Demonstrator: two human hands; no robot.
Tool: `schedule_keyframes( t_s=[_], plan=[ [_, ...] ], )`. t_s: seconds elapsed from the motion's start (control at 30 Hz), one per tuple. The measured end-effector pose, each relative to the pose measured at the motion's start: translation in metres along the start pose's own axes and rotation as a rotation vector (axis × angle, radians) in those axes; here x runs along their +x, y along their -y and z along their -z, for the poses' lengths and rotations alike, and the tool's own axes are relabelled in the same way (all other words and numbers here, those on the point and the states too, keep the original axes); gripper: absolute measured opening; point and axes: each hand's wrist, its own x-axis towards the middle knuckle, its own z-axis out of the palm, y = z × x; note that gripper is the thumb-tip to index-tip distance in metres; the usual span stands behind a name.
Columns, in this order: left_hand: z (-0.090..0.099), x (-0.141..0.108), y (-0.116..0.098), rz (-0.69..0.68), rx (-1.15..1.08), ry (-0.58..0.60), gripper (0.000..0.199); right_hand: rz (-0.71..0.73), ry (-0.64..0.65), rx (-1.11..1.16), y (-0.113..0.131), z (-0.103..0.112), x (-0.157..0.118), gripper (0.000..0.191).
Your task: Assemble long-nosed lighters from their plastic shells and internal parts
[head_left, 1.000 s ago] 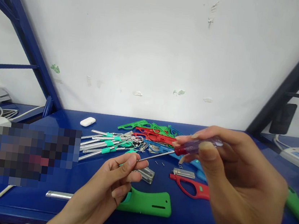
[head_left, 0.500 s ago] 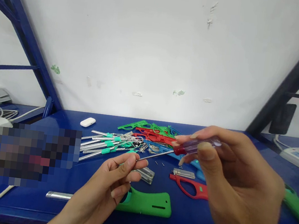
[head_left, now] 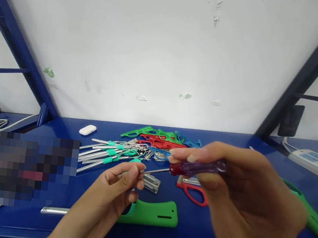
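Note:
My right hand (head_left: 242, 198) is wrapped round the purple see-through handle of a screwdriver (head_left: 196, 168) with a red collar. The screwdriver's thin shaft points left and slightly down. Its tip meets the pinched thumb and forefinger of my left hand (head_left: 119, 181); whatever lies between those fingertips is too small to make out. Below, partly behind my left hand, a green long-nosed lighter (head_left: 154, 213) lies on the table, its metal tube (head_left: 55, 211) showing to the left. Several clear fuel tanks (head_left: 151, 183) are just beyond my left fingers. A red handle shell (head_left: 193, 192) sits partly behind my right hand.
Several metal lighter tubes (head_left: 101, 153) with teal parts lie at centre left. Green, red and blue shells (head_left: 162, 142) are heaped at the back. A white case (head_left: 87, 130) stands farther left. Another green lighter (head_left: 317, 221) and a white power strip (head_left: 313, 161) are on the right.
The screwdriver has tilted closer to level, its handle lower and further left. My right hand has turned with it. My left hand keeps its pinch at the tip. The whole view has shifted slightly.

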Motion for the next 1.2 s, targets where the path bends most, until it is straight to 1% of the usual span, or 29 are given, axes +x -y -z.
schedule_keyframes(
  t_s=[0.2, 0.37, 0.47, 0.67, 1.0, 1.2],
  plan=[
    [0.0021, 0.0023, -0.0008, 0.0, 0.043, -0.031, 0.03, -0.029, 0.019, -0.026, 0.0024, 0.0029, 0.0037, 0.018],
    [0.0015, 0.0008, -0.0053, -0.028, 0.045, -0.035, 0.025, -0.061, -0.066, -0.041, 0.0059, 0.0046, 0.0053, 0.014],
    [0.0034, 0.002, -0.005, -0.03, 0.038, -0.032, 0.023, -0.068, -0.071, -0.041, 0.0055, 0.0045, 0.005, 0.014],
    [0.0056, 0.0019, -0.0018, -0.028, 0.014, -0.065, 0.017, -0.046, -0.053, -0.031, 0.0011, 0.0038, 0.005, 0.015],
    [0.004, 0.0022, -0.003, -0.016, -0.038, -0.028, 0.012, -0.065, -0.087, -0.018, 0.0034, 0.0031, 0.0022, 0.016],
    [0.0029, 0.0014, -0.003, -0.013, -0.043, -0.03, 0.01, -0.07, -0.087, -0.011, 0.0037, 0.0026, 0.0032, 0.015]
  ],
)
